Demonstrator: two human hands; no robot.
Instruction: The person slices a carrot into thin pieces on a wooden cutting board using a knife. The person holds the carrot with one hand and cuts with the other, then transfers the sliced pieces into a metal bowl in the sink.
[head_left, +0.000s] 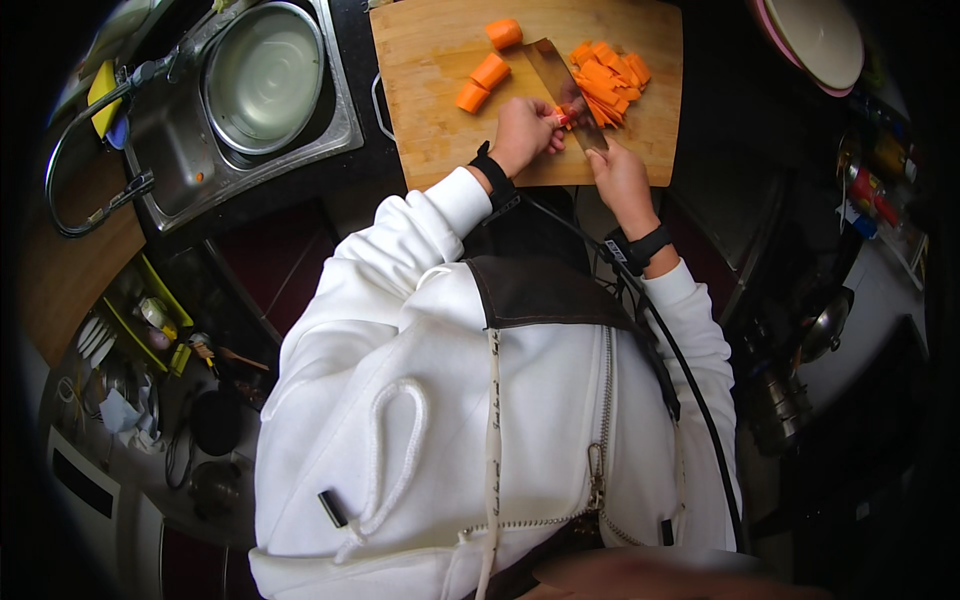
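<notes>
A wooden cutting board (435, 142) lies before me on a dark counter. My right hand (619, 174) grips the handle end of a kitchen knife (550, 66), whose broad metal blade slants up and left across the board. Beside the blade's left face, my left hand (525, 135) holds down a small carrot piece (564, 114) with its fingertips, which partly hide it. Right of the blade lies a heap of cut carrot slices and sticks (604, 79). Several thick carrot chunks (490, 71) lie at the board's upper left.
Left of the board, a steel sink (169, 157) holds a large metal bowl (264, 79) of liquid, with a curved faucet (56, 161) beside it. Stacked bowls (819, 37) stand at the upper right. A black cable (694, 367) runs along my right arm.
</notes>
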